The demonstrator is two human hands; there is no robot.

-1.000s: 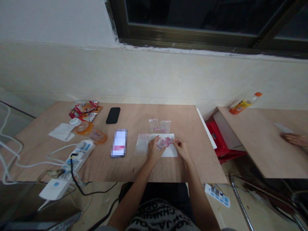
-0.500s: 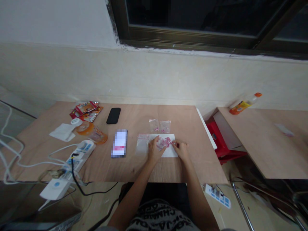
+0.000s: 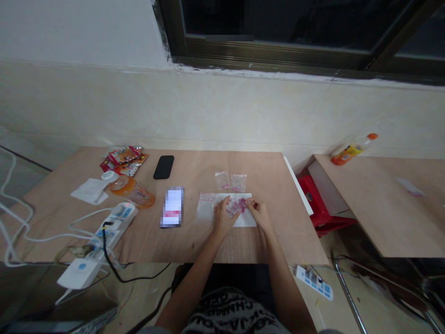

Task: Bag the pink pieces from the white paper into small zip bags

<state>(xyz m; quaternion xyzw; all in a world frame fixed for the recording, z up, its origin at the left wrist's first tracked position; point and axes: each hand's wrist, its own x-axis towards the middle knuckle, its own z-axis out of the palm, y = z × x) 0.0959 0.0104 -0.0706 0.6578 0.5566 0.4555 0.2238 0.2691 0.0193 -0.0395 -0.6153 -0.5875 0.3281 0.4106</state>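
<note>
Both my hands rest on a white sheet of paper near the front of the wooden table. My left hand holds a small clear plastic bag with its fingers curled round it. My right hand pinches at a little heap of pink beads by the bag's mouth. Two small clear bags with pink bits lie just behind the sheet. Another clear bag lies flat to the left of my left hand.
A blurred card, a black phone, an orange cup on its side, snack packets, a tissue and a power strip with cables lie to the left. A second table with an orange bottle stands right.
My right hand has shifted slightly left towards the beads. Another person's hand at the right table's far edge has gone out of view.
</note>
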